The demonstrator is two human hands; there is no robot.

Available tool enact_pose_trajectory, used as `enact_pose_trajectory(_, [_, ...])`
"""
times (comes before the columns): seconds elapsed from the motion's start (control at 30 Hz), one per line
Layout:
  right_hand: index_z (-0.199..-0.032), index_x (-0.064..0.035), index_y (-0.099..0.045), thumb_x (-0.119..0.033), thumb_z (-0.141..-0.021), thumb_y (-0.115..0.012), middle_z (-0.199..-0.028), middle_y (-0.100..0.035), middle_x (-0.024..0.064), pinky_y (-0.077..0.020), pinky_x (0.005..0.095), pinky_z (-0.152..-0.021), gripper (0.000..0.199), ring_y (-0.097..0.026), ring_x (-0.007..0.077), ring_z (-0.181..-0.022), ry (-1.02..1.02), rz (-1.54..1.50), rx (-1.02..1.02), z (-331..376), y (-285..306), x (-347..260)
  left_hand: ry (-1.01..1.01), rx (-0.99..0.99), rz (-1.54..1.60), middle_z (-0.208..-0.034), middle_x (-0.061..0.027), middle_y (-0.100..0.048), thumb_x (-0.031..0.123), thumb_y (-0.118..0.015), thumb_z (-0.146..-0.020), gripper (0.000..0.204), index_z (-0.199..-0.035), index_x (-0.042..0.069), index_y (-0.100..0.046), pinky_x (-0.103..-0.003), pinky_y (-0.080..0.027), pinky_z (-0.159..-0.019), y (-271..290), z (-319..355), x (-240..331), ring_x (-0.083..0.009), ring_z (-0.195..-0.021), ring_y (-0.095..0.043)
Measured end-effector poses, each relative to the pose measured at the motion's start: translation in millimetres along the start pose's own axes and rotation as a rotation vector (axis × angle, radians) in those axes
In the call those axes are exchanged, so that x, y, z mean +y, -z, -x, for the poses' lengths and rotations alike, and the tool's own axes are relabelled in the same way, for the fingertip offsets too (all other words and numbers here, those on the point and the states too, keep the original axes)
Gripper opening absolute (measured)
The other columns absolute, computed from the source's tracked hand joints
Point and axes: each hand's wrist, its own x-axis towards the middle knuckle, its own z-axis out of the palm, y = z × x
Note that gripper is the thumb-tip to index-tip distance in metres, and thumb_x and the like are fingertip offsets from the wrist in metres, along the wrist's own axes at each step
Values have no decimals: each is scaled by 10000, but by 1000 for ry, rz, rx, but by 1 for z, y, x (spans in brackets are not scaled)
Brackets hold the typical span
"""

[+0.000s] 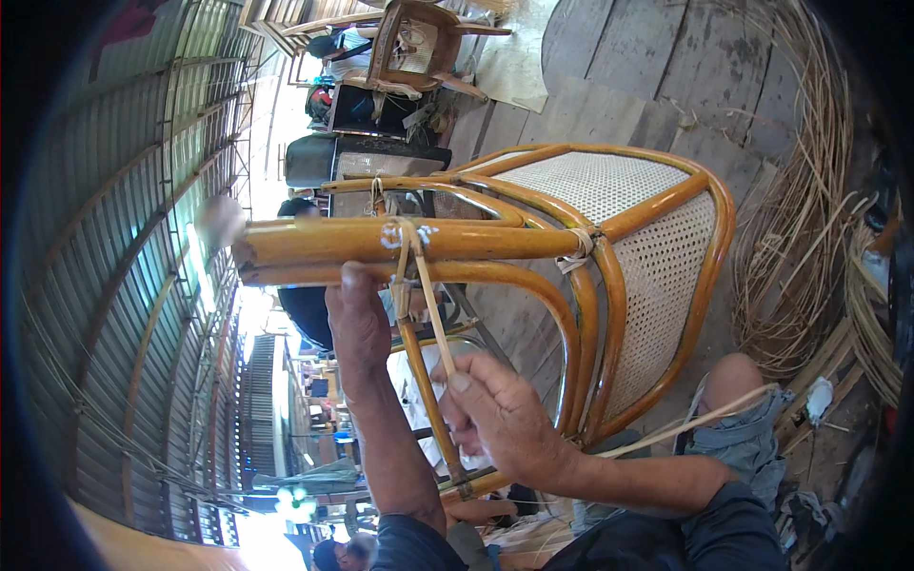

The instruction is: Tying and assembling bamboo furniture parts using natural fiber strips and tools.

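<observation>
A rattan chair [409, 246] lies on its side before me, its thick varnished poles running across the middle. Cane webbing [657, 285] fills its panels at the right. My left hand [360, 328] grips the lower pole from below, thumb against it and fingers hidden behind. A pale flat rattan strip [430, 300] is wrapped over the paired poles at the joint with a thin crosspiece. My right hand [500, 409] pinches this strip below the joint, and the strip's long tail passes by my right forearm toward my knee. Another strip binding [575, 249] wraps a joint farther right.
A big coil of loose rattan strands [795, 209] lies on the plank floor [619, 57] at the right. A wooden chair [414, 48] stands at the far side. My bent knee [733, 381] is at the lower right. Other people are in the background.
</observation>
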Motion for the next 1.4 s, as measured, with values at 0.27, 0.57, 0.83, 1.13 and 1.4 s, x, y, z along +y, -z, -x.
enact_pose_trajectory(0.27, [-996,-41,-482,-225,-995,-374,-654,-382,-17,-311,208,-474,214,-349,56,-542,-356,-62,19,36,-16,68,-155,209,-424,-1349,-185,-394,393,-584,-842,717,-1362,-23,-319,-401,-278,-1051,15,55,-95,-297,-1243,-386])
enact_pose_trajectory(0.57, [-983,-68,-486,-257,-990,-396,-613,-346,-40,-323,191,-445,210,-333,45,-501,-145,98,47,-6,-37,110,-240,240,-498,-1331,-223,-369,832,-417,-679,1098,-1366,-18,-309,-484,-198,-1045,-3,52,-79,-371,-1239,-316])
enact_pose_trajectory(0.83, [-941,-102,-468,-304,-987,-404,-597,-341,-52,-290,182,-368,217,-308,38,-438,-29,158,87,-45,-57,132,-453,252,-461,-1173,-207,-538,717,-132,-847,906,-1286,-11,-446,-460,-257,-982,3,41,-77,-381,-1120,-462])
enact_pose_trajectory(1.13, [-962,-108,-486,-326,-982,-413,-599,-331,-62,-291,180,-400,231,-301,23,-461,-28,176,111,-55,-64,137,-443,309,-518,-1137,-205,-557,710,-130,-853,899,-1281,-17,-442,-460,-293,-951,1,39,-77,-371,-1074,-496])
enact_pose_trajectory(1.4, [-973,-101,-483,-316,-985,-409,-607,-345,-61,-291,166,-423,228,-304,21,-479,81,193,40,-40,-76,132,-443,355,-465,-1097,-199,-578,647,-155,-892,829,-1261,-27,-466,-444,-326,-929,-4,34,-74,-358,-1048,-519])
